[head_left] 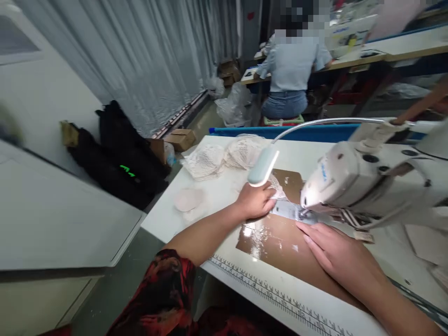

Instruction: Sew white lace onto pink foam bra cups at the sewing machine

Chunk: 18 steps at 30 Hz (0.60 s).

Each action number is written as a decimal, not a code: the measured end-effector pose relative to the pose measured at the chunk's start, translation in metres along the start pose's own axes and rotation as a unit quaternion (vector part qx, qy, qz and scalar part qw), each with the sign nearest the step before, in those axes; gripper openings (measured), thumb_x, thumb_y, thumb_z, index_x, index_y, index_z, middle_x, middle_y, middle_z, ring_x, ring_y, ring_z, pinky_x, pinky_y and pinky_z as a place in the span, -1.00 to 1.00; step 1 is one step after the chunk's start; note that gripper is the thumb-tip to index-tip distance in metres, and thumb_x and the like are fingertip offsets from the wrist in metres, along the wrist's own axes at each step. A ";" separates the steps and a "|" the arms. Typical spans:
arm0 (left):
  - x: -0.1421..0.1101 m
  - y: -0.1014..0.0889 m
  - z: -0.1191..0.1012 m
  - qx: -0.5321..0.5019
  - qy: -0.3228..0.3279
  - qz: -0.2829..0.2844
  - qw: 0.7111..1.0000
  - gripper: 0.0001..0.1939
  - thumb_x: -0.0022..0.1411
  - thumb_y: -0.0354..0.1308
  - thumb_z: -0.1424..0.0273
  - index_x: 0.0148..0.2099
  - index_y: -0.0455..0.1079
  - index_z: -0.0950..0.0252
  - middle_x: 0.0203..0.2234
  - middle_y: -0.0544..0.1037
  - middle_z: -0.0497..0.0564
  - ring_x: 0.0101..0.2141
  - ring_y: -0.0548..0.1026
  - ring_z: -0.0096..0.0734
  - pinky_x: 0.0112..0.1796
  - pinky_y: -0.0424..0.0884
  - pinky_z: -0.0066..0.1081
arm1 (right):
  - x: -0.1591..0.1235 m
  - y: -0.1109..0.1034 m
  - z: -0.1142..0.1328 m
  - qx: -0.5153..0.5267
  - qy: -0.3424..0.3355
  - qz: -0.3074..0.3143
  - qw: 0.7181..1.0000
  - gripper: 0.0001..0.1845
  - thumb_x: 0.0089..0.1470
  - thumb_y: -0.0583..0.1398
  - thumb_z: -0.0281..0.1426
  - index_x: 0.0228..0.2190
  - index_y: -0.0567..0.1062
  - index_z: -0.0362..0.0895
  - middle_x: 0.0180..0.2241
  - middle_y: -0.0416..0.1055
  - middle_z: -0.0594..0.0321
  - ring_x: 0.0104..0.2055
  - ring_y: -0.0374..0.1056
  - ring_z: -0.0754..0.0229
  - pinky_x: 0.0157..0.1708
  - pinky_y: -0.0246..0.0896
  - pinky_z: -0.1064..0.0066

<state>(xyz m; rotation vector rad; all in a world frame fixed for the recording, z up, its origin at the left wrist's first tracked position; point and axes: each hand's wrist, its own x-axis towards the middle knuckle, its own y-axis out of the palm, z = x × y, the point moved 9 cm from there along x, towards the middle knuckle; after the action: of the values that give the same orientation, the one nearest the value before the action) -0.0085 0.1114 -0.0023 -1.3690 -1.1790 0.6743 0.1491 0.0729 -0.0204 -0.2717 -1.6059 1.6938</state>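
Observation:
My left hand (257, 200) is closed on a piece of white lace fabric (279, 187), just left of the sewing machine (329, 179). Fingers curl over the lace, and its far edge shows past them. Beside the metal needle plate (287, 210), my right hand (332, 242) lies flat with fingers stretched out, the fingertips near the needle area. Nothing shows in that hand. Under both hands the table carries a brown, shiny covering (269, 238). A small lit lamp (263, 167) on a bendy neck hangs right above my left hand.
Stacks of lace cups (206, 161) and more lace pieces (245, 150) lie at the table's far left. Pale round pads (189, 199) sit nearer. A printed ruler (269, 291) runs along the front edge. A person (292, 70) sits at another table beyond.

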 end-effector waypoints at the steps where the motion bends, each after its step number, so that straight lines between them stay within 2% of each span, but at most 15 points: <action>1: -0.001 -0.003 0.002 -0.008 -0.006 0.009 1.000 -0.68 0.26 0.01 0.24 -0.01 0.40 0.23 -0.01 0.44 0.12 -0.03 0.38 -0.11 -0.05 0.35 -0.13 | -0.001 0.006 -0.005 0.005 0.007 0.016 1.000 -0.60 0.20 -0.03 -0.32 -0.02 0.46 -0.01 -0.19 0.51 0.17 -0.29 0.44 0.07 -0.36 0.32 0.25; 4: -0.015 -0.028 0.013 -0.046 -0.030 0.010 0.998 -0.50 0.21 0.08 0.19 0.17 0.23 0.20 0.08 0.38 0.13 0.02 0.37 -0.10 -0.06 0.37 -0.16 | -0.001 0.017 -0.014 0.026 0.008 0.042 0.999 -0.59 0.18 -0.01 -0.27 0.00 0.44 0.03 -0.11 0.49 0.18 -0.19 0.45 -0.01 -0.37 0.34 0.21; 7: -0.051 -0.069 0.045 -0.029 -0.112 -0.036 0.993 -0.41 0.23 0.05 0.10 0.22 0.14 0.27 0.14 0.32 0.17 0.10 0.30 -0.09 0.04 0.29 -0.12 | -0.003 0.018 -0.016 0.029 0.010 0.041 0.999 -0.58 0.18 -0.02 -0.27 0.02 0.42 0.05 -0.09 0.48 0.17 -0.15 0.44 -0.04 -0.35 0.34 0.17; 9: -0.094 -0.095 0.088 0.027 -0.246 -0.064 0.967 -0.46 0.26 -0.01 0.10 0.14 0.20 0.38 0.14 0.30 0.28 0.16 0.21 0.02 0.11 0.16 -0.02 | -0.003 0.018 -0.015 0.028 0.011 0.038 0.999 -0.58 0.17 -0.02 -0.27 0.01 0.43 0.06 -0.10 0.49 0.17 -0.18 0.44 -0.04 -0.36 0.33 0.16; 11: -0.150 -0.109 0.132 0.039 -0.402 -0.065 0.912 -0.53 0.21 0.04 0.09 -0.05 0.30 0.42 0.03 0.37 0.33 0.14 0.22 0.10 0.09 0.15 0.02 | -0.003 0.016 -0.014 0.022 0.013 0.028 0.999 -0.59 0.17 -0.03 -0.28 -0.01 0.45 0.06 -0.11 0.49 0.17 -0.23 0.45 -0.03 -0.38 0.32 0.15; 12: -0.172 -0.111 0.144 0.037 -0.427 -0.063 0.901 -0.57 0.20 0.05 0.11 -0.13 0.31 0.42 -0.04 0.41 0.35 0.11 0.24 0.14 0.06 0.19 0.03 | -0.003 0.015 -0.013 0.017 0.012 0.024 0.999 -0.59 0.17 -0.03 -0.28 -0.02 0.46 0.05 -0.12 0.50 0.17 -0.26 0.45 -0.03 -0.39 0.32 0.15; 13: -0.190 -0.111 0.149 0.028 -0.434 -0.055 0.899 -0.62 0.18 0.07 0.13 -0.20 0.30 0.40 -0.11 0.44 0.33 0.07 0.29 0.12 0.01 0.25 -0.01 | -0.002 0.015 -0.012 0.012 0.009 0.020 1.000 -0.59 0.17 -0.04 -0.28 -0.03 0.47 0.05 -0.13 0.50 0.17 -0.29 0.45 -0.02 -0.40 0.31 0.15; 15: -0.214 -0.107 0.146 0.004 -0.422 -0.045 0.905 -0.69 0.21 0.03 0.15 -0.26 0.28 0.34 -0.15 0.46 0.24 -0.01 0.37 -0.03 -0.06 0.33 -0.15 | 0.000 0.013 -0.010 0.003 0.008 0.017 1.000 -0.58 0.18 -0.05 -0.28 -0.04 0.48 0.01 -0.15 0.51 0.17 -0.33 0.44 0.01 -0.43 0.30 0.17; 17: -0.221 -0.094 0.125 -0.088 -0.393 -0.032 0.915 -0.68 0.26 -0.03 0.11 -0.29 0.23 0.29 -0.29 0.48 0.08 -0.21 0.46 -0.25 -0.24 0.41 -0.32 | 0.002 0.012 -0.008 -0.004 0.012 0.022 1.000 -0.58 0.19 -0.06 -0.29 -0.06 0.50 -0.02 -0.18 0.52 0.17 -0.33 0.44 0.03 -0.45 0.29 0.21; 18: -0.217 -0.084 0.108 -0.183 -0.368 -0.018 0.911 -0.66 0.27 -0.04 0.08 -0.29 0.21 0.27 -0.37 0.46 0.01 -0.33 0.46 -0.35 -0.34 0.40 -0.39 | 0.003 0.010 -0.007 -0.005 0.017 0.026 1.000 -0.58 0.19 -0.06 -0.29 -0.06 0.50 -0.03 -0.19 0.52 0.18 -0.32 0.45 0.03 -0.45 0.29 0.22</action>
<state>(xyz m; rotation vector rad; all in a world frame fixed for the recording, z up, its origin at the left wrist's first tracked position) -0.2000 -0.0588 0.0064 -1.4307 -2.0078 1.0276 0.1479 0.0812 -0.0303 -0.3469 -1.5964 1.7109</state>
